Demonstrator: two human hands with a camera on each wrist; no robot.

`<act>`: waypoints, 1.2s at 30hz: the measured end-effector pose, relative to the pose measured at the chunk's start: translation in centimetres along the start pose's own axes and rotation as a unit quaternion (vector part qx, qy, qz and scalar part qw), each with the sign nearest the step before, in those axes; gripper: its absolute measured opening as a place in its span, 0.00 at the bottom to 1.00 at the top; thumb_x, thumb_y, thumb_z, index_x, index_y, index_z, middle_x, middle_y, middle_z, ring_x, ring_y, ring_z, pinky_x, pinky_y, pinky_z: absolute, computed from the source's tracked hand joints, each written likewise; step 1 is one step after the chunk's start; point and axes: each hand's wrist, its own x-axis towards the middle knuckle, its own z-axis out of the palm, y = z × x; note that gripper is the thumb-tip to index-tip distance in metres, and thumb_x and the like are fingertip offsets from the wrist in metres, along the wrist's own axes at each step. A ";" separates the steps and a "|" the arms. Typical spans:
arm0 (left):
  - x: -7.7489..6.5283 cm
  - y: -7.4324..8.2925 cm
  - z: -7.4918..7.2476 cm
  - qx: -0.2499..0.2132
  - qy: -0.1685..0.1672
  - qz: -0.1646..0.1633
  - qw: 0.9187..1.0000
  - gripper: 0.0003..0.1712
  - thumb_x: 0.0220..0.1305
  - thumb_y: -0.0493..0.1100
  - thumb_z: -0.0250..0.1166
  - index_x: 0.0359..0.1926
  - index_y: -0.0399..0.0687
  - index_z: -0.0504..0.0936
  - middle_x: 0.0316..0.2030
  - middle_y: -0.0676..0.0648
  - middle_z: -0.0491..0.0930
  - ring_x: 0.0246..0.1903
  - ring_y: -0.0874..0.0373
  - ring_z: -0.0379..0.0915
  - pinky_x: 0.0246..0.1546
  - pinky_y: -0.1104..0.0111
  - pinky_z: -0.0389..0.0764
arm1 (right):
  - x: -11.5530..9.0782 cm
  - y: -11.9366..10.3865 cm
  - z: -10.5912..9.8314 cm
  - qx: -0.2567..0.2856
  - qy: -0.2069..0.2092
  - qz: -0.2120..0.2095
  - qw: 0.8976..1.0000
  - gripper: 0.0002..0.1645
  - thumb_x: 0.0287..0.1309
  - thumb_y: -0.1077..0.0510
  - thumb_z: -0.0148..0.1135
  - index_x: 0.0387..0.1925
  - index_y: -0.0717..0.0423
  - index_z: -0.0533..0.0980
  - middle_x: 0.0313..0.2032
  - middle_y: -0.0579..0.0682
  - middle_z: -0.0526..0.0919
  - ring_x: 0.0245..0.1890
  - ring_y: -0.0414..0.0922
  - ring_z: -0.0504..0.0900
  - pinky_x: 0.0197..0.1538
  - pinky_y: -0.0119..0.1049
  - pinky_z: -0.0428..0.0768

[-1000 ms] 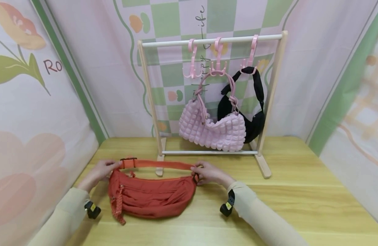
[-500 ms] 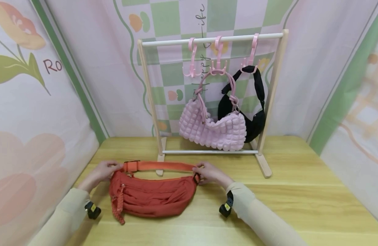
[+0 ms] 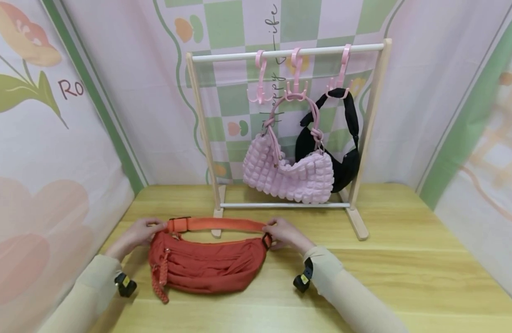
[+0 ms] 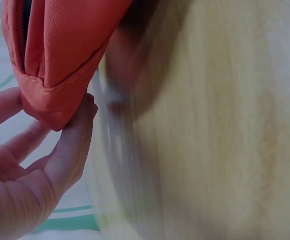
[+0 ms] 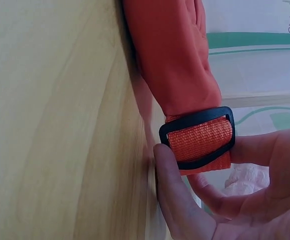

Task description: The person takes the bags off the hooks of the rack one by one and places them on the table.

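A red-orange waist bag (image 3: 210,268) lies on the wooden table, its orange strap (image 3: 226,225) stretched along the top. At the bag's left end, my left hand (image 3: 141,233) pinches the corner; the left wrist view shows thumb and fingers about the bag's tip (image 4: 52,102). My right hand (image 3: 286,233) grips the opposite end, where strap and bag meet. In the right wrist view its fingers hold the webbing around a black buckle (image 5: 199,137). A braided cord (image 3: 161,277) dangles from the zipper at the bag's left.
Behind the bag stands a wooden rack (image 3: 372,125) with pink hooks. A puffy lilac handbag (image 3: 286,178) hangs from the middle hook (image 3: 296,88), a black bag (image 3: 348,169) from the right one. The left hook (image 3: 261,83) bears nothing. Printed curtains (image 3: 64,152) enclose the table (image 3: 389,277).
The bag has shifted very slightly to the right, and its strap's left end with the buckle has slid rightward. Both hands keep their hold on the two ends.
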 end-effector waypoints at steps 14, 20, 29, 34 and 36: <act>-0.3 0.3 0.1 -0.001 -0.001 0.001 1.000 0.25 0.67 0.49 0.58 0.53 0.30 0.73 0.16 0.56 0.63 0.20 0.64 0.64 0.25 0.70 0.77 | 0.1 0.0 0.0 -0.018 0.025 -0.008 1.000 0.17 0.61 0.59 0.54 0.47 0.67 0.72 0.27 0.48 0.72 0.25 0.40 0.74 0.32 0.36 0.83; -0.3 0.1 0.1 0.003 0.001 0.008 1.000 0.24 0.67 0.49 0.59 0.51 0.30 0.74 0.21 0.54 0.69 0.22 0.65 0.68 0.27 0.70 0.78 | 0.1 0.0 -0.1 -0.030 0.028 -0.010 0.999 0.17 0.61 0.58 0.55 0.47 0.66 0.72 0.28 0.49 0.73 0.27 0.40 0.74 0.32 0.37 0.83; -0.4 0.0 0.2 0.021 0.006 0.007 1.000 0.28 0.67 0.50 0.58 0.55 0.28 0.71 0.34 0.46 0.79 0.29 0.62 0.76 0.32 0.69 0.80 | -0.1 -0.1 -0.2 -0.042 0.028 -0.010 0.999 0.18 0.62 0.57 0.56 0.48 0.66 0.73 0.31 0.50 0.75 0.28 0.41 0.75 0.33 0.39 0.83; -0.7 0.2 0.2 0.047 0.013 0.005 0.999 0.29 0.68 0.49 0.58 0.56 0.27 0.70 0.38 0.39 0.81 0.32 0.61 0.78 0.34 0.66 0.82 | -0.1 -0.2 -0.3 -0.070 0.026 -0.009 0.997 0.20 0.62 0.55 0.56 0.50 0.65 0.74 0.35 0.54 0.79 0.29 0.41 0.77 0.31 0.37 0.82; -0.8 0.3 0.1 0.055 0.016 0.006 0.998 0.29 0.67 0.49 0.58 0.56 0.27 0.70 0.40 0.36 0.81 0.33 0.60 0.79 0.36 0.65 0.82 | -0.1 -0.1 -0.4 -0.076 0.023 -0.010 0.997 0.20 0.62 0.54 0.56 0.50 0.65 0.74 0.36 0.55 0.80 0.29 0.42 0.78 0.30 0.36 0.82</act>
